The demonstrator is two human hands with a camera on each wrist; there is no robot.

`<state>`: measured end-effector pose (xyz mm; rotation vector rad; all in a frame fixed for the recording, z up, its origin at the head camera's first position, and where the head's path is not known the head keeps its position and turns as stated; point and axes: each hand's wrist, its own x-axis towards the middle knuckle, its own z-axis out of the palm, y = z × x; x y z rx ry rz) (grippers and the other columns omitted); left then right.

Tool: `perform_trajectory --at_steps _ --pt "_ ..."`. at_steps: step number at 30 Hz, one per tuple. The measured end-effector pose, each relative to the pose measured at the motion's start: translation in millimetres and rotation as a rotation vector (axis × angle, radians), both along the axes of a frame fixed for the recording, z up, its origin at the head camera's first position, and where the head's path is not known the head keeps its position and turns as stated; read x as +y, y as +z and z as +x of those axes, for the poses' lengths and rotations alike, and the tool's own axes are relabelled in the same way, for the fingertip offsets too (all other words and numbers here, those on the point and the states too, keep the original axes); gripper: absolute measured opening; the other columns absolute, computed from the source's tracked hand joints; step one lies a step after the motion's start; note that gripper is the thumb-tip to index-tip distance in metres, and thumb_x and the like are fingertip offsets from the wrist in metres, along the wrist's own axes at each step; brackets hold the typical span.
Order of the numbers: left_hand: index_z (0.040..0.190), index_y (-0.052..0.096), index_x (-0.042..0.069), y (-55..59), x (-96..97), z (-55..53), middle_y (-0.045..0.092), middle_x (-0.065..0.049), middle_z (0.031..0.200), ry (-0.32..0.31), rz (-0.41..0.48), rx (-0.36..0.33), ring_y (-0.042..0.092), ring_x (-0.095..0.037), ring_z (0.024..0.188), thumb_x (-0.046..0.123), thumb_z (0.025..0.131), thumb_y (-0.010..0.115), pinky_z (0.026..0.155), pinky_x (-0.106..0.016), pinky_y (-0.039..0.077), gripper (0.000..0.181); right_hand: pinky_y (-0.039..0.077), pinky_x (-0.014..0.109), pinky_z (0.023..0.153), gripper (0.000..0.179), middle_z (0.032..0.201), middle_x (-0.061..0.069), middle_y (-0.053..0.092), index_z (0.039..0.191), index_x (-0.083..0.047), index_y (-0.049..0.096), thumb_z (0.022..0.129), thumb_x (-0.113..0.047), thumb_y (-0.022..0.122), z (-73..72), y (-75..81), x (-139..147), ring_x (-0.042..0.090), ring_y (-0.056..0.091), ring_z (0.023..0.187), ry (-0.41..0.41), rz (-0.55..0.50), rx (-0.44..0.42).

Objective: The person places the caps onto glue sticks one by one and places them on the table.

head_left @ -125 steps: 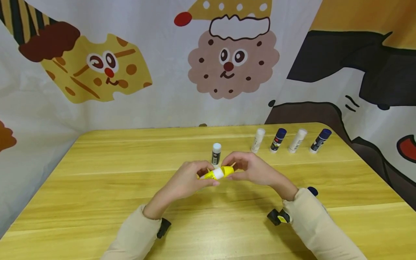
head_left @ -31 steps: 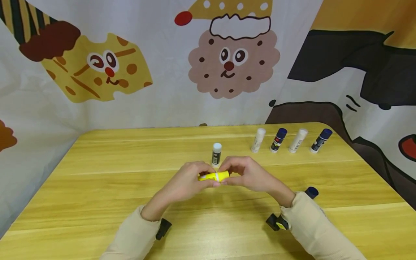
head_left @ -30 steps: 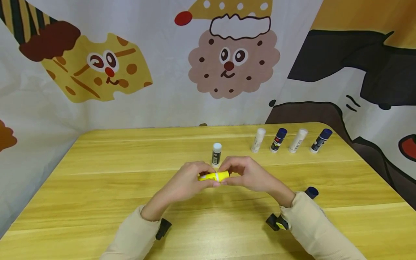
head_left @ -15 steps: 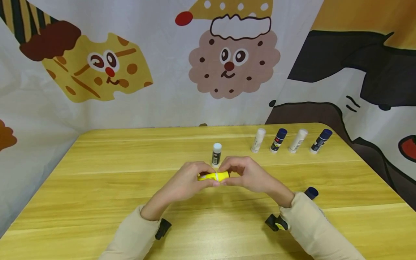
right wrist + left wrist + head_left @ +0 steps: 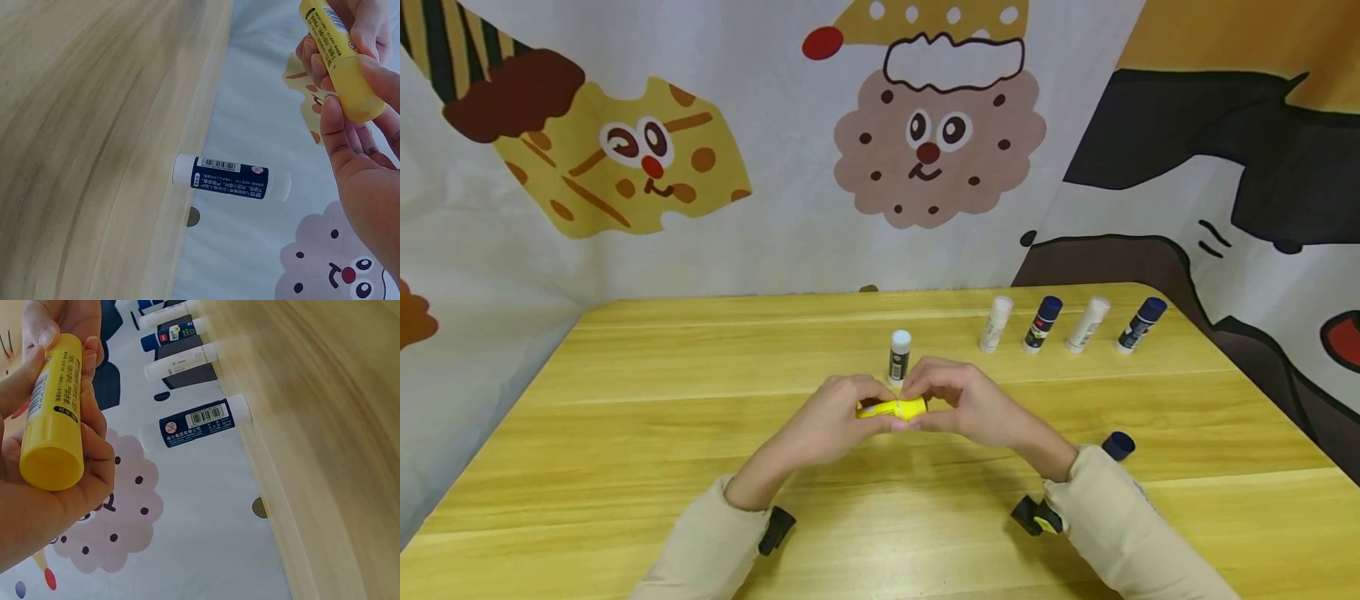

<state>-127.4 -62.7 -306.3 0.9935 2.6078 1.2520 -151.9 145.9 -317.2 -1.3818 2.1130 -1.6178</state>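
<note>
Over the middle of the table, both hands hold a yellow glue stick (image 5: pixel 880 409) lying almost level. My left hand (image 5: pixel 838 417) grips the barrel, thumb underneath and fingers over it. The cap end is pinched between the thumb and fingers of my right hand (image 5: pixel 966 404). In the right wrist view, the yellow cap (image 5: pixel 355 94) sits against the barrel with only a thin seam between them. Just behind the hands stands a glue stick with a white cap and dark label (image 5: pixel 899 358). Printed text and a barcode show on the yellow barrel (image 5: pixel 53 419) in the left wrist view.
At the back right, a row of upright glue sticks holds two white ones (image 5: pixel 996 325) (image 5: pixel 1087 325) and two with dark blue caps (image 5: pixel 1042 325) (image 5: pixel 1141 325). A loose dark blue cap (image 5: pixel 1118 446) is beside the right sleeve. A cartoon-printed cloth (image 5: pixel 790 250) hangs behind the wooden table (image 5: pixel 662 433).
The wide white band seen earlier between cap and barrel has closed up to a thin seam. My right hand has moved slightly left with the cap, uncovering more of the loose dark blue cap.
</note>
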Motion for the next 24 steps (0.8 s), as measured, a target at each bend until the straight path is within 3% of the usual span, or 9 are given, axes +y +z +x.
perform_trajectory --at_steps 10,24 --pt "0.092 0.067 0.005 -1.5 -0.3 -1.0 0.06 0.003 0.083 0.009 0.007 -0.011 0.051 -0.01 0.07 0.018 0.082 0.069 0.062 -0.024 0.047 0.017 0.049 0.033 0.081 0.023 0.098 0.014 0.056 0.099 0.006 0.06 0.077 0.01 0.066 0.1 -0.9 0.1 0.02 0.053 0.094 -0.008 0.013 -0.004" --pt "0.092 0.067 0.008 -2.7 -1.0 -4.1 0.059 0.005 0.083 0.005 0.03 -0.032 0.051 -0.01 0.071 0.023 0.082 0.069 0.062 -0.024 0.046 0.018 0.051 0.033 0.07 0.026 0.099 0.014 0.057 0.105 0.004 0.058 0.079 0.008 0.065 -2.2 1.1 5.2 0.02 0.055 0.083 -0.001 0.04 -0.009"
